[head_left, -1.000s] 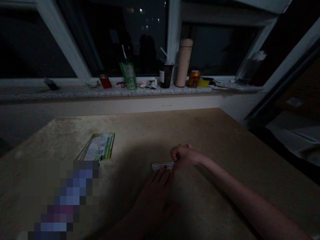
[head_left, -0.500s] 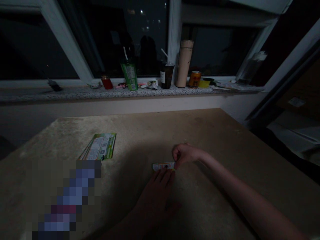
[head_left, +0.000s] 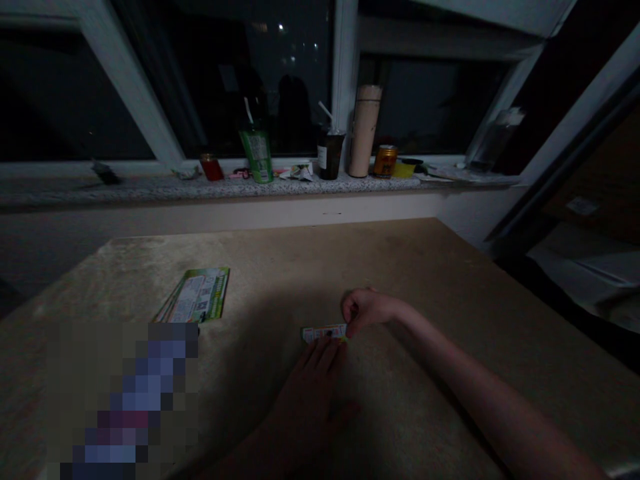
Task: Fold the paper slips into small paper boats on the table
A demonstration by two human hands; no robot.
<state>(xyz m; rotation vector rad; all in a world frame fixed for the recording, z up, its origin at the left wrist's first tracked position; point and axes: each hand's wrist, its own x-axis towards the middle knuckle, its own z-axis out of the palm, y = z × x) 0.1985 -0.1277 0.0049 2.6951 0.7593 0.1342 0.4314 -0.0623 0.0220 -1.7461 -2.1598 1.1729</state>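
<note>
A small printed card with green edges and coloured panels lies on the table in front of me. My left hand rests flat with its fingers stretched over the near part of the card, hiding much of it. At the card's right end, my right hand is closed in a pinch, thumb and curled forefinger on the corner. Poor light hides how much of that corner is between the fingertips. To the left, several green-and-white printed cards lie in a fanned stack.
The tan table reaches to the wall below a window. A pixelated blue area covers the front left. On the stone sill stand a green cup, a dark cup, a beige flask, an orange can and a red jar.
The whole view has shifted slightly, so everything sits a little further left. Both hands keep nearly the same pose on the card.
</note>
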